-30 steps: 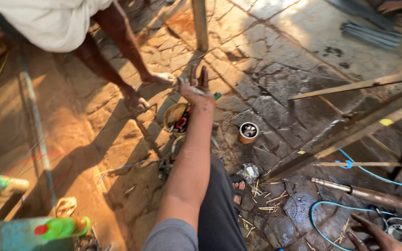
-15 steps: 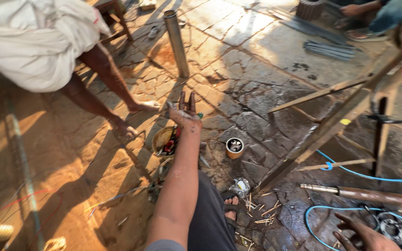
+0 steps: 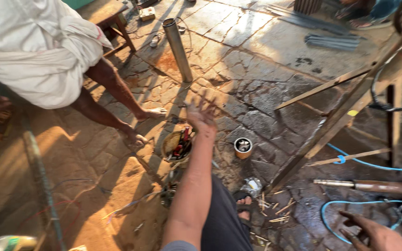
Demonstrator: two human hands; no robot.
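From the head camera, the left hand (image 3: 202, 116) is stretched forward at the end of a bare forearm, fingers spread and blurred, holding nothing. Just beneath it, on the cracked stone floor (image 3: 266, 97), sits a round shallow bowl (image 3: 177, 145). Its rim is tan and worn, and inside lie several tools with red and dark handles, packed upright and leaning. The bowl stands near the middle of the floor, at the line where sunlit orange paving meets the shaded grey part. To its right, apart from it, stands a small orange-sided can (image 3: 243, 148) with pale metal bits inside. A grey metal pipe (image 3: 177, 49) stands tilted farther off. Another person's bare feet (image 3: 138, 135) are planted just left of the bowl.

The right hand (image 3: 375, 232) is low in the bottom right corner, fingers loosely spread and empty, close to a blue hose (image 3: 336, 207).
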